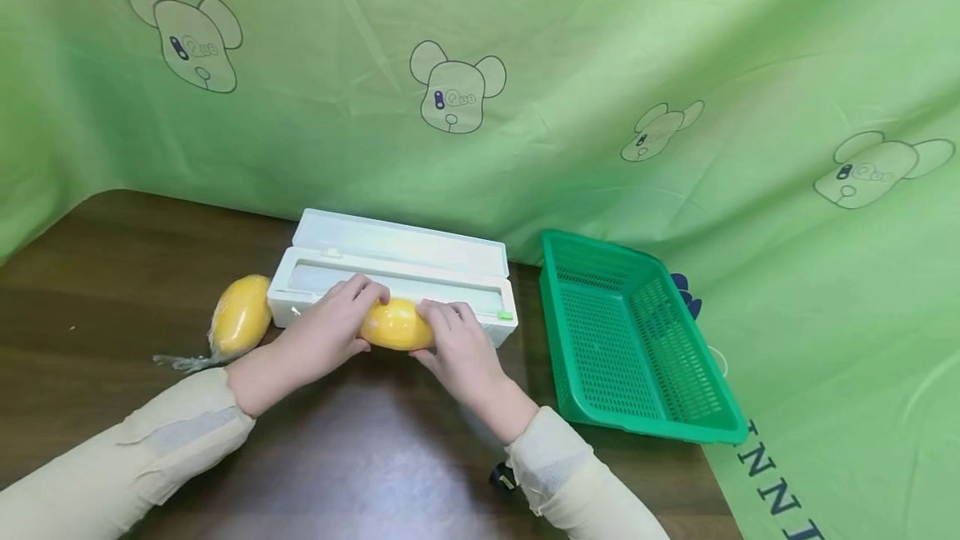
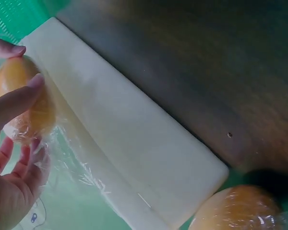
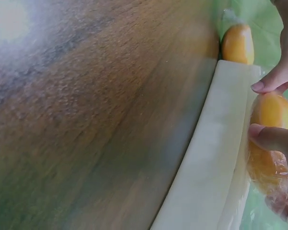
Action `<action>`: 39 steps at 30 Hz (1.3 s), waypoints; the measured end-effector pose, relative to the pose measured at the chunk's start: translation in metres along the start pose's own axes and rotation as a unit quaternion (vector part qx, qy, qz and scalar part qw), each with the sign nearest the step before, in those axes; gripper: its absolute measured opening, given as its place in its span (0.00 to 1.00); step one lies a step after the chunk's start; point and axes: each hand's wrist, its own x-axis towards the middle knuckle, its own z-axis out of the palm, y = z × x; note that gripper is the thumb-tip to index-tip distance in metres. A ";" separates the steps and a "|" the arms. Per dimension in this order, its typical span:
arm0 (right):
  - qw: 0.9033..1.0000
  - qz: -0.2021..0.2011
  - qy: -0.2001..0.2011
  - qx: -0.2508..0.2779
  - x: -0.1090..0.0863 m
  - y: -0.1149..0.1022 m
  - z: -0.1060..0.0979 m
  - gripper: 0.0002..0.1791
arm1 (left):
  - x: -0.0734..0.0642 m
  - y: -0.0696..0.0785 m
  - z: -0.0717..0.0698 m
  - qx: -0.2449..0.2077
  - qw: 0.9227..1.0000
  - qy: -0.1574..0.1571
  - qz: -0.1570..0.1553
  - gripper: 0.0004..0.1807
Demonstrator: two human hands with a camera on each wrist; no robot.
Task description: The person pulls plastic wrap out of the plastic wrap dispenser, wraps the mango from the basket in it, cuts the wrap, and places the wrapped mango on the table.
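While my left hand [image 1: 330, 327] grips the left end of a yellow fruit [image 1: 397, 327], fingers and thumb closed only as far as its width allows, my right hand [image 1: 461, 352] grips the right end likewise. I have this fruit at the near side of a white box [image 1: 405, 270], clear film [image 2: 74, 155] trailing from it; another wrapped fruit [image 1: 242, 317] lies just left, and a green basket [image 1: 562, 332] stands right

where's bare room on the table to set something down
Bare tabletop: between the left sleeve and small black object, and left of the resting yellow fruit. Crowded around the white box: left hand and right hand hold another fruit there.
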 end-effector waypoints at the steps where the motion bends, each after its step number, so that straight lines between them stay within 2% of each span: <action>1: 1.000 0.008 -0.001 0.010 -0.001 0.001 0.000 0.37 | 0.000 0.000 0.000 -0.001 1.000 0.003 -0.001 0.36; 7: 0.996 0.061 0.008 0.063 -0.007 0.005 0.003 0.36 | -0.004 -0.001 0.000 -0.023 1.000 0.016 -0.003 0.35; 13: 0.994 0.070 0.029 0.074 -0.009 0.006 0.005 0.38 | -0.005 -0.002 0.000 -0.031 0.999 0.029 -0.005 0.34; 19: 0.994 0.070 0.029 0.073 -0.012 0.005 0.008 0.38 | -0.007 -0.001 0.000 -0.021 0.999 0.030 -0.003 0.30; 32: 0.996 0.065 -0.007 0.062 -0.018 0.006 0.012 0.35 | -0.011 -0.005 0.007 -0.017 0.999 -0.006 -0.045 0.25; 39: 0.998 0.055 -0.010 0.020 -0.019 0.008 0.015 0.35 | -0.007 -0.005 0.007 -0.020 0.997 -0.045 -0.055 0.22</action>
